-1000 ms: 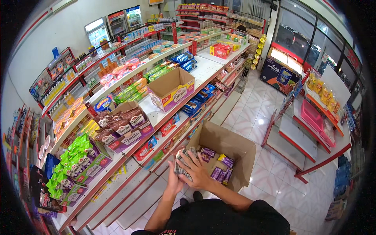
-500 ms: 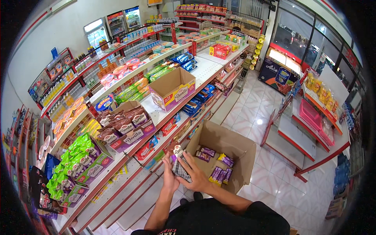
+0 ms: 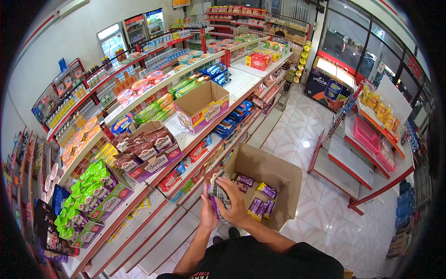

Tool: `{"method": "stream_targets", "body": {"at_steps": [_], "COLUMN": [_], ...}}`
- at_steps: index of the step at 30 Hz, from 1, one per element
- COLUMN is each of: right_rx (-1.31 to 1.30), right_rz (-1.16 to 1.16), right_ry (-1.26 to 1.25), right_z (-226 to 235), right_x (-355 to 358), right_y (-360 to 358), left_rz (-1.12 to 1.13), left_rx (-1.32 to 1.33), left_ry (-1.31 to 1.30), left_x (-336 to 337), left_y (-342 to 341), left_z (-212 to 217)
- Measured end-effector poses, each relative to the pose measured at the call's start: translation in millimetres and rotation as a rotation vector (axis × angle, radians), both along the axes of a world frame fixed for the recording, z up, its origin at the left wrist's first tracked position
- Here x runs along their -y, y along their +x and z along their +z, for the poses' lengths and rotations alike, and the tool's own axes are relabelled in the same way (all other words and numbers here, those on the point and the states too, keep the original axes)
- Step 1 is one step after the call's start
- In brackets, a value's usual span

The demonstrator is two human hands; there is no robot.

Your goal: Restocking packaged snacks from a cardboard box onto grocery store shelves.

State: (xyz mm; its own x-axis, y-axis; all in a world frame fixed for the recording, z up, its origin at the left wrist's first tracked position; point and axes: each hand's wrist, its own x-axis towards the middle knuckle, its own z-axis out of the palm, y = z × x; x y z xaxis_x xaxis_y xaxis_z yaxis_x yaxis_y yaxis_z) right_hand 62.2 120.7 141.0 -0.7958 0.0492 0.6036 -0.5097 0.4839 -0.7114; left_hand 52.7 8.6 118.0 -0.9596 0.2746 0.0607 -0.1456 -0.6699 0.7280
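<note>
Between my two hands, above the floor, is a brown and purple snack packet (image 3: 219,194) with its grey printed back partly showing. My left hand (image 3: 207,211) supports it from the left, fingers along its side. My right hand (image 3: 234,203) closes over it from the right, and the palms hide its lower part. Just beyond my hands stands an open cardboard box (image 3: 283,174) with several purple packets (image 3: 258,207) lying at its bottom. To the upper left, a display carton (image 3: 200,114) with no packets visible in it sits on the shelf.
On the long white shelf (image 3: 240,83) are a carton of brown packets (image 3: 147,156), a carton of green packets (image 3: 95,200) and blue biscuit packs (image 3: 216,73). A tiered rack (image 3: 353,158) stands at the right, with a chest freezer (image 3: 327,86) behind it.
My hands have turned the packet and moved it slightly to the right. The right fingers now wrap further over it, and more of its purple edge shows. The view has shifted slightly.
</note>
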Motion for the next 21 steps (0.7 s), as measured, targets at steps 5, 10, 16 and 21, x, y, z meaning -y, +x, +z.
{"method": "stream_targets", "body": {"at_steps": [5, 10, 16, 21], "right_rx": [0.041, 0.022, 0.047, 0.036], "right_rz": [0.033, 0.050, 0.065, 0.059], "right_ry": [0.046, 0.071, 0.056, 0.065], "right_z": [7.8, -2.9, -2.6, -2.1], "right_x": [8.5, 7.3, 4.7, 1.2], "right_y": [10.5, 14.7, 13.5, 10.3], "left_rz": [0.013, 0.027, 0.005, 0.009], "left_rx": [0.001, 0.003, -0.012, 0.007], "left_ry": [0.026, 0.007, -0.006, -0.026], "left_x": [4.7, 5.0, 4.2, -1.2], "left_y": [-8.1, -9.1, -11.3, -8.8], "left_z": [3.0, 8.8, 5.0, 7.6]}}
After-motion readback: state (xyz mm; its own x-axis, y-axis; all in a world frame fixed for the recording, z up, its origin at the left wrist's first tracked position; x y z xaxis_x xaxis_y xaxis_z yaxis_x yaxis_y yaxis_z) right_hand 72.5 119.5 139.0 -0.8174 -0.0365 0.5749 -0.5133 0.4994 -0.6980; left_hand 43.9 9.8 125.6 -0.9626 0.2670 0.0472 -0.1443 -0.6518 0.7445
